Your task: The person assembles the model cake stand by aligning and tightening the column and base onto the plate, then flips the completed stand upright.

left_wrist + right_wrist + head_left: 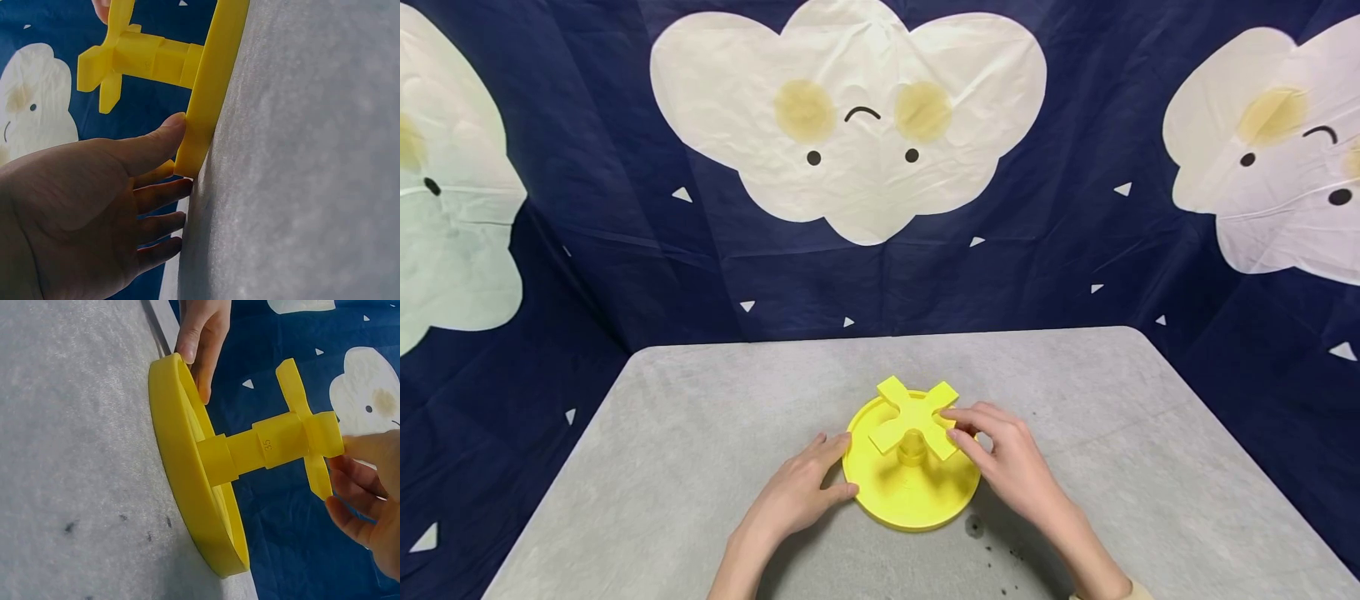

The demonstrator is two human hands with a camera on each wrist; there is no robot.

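A round, shallow yellow dish with a raised rim lies on the table. From its centre rises a stepped yellow post, marked "35" on its side. Topping the post is a four-armed yellow cross-shaped handle. My right hand grips the handle's right-hand arms between thumb and fingers. At the dish's left edge my left hand rests with thumb and forefinger spread along the rim. The left wrist view shows the left thumb on the rim and the other fingers nearly straight beside it.
The grey table has rounded far corners, and small dark marks dot it near the dish. A navy cloth with white clouds and small triangles hangs behind and at both sides.
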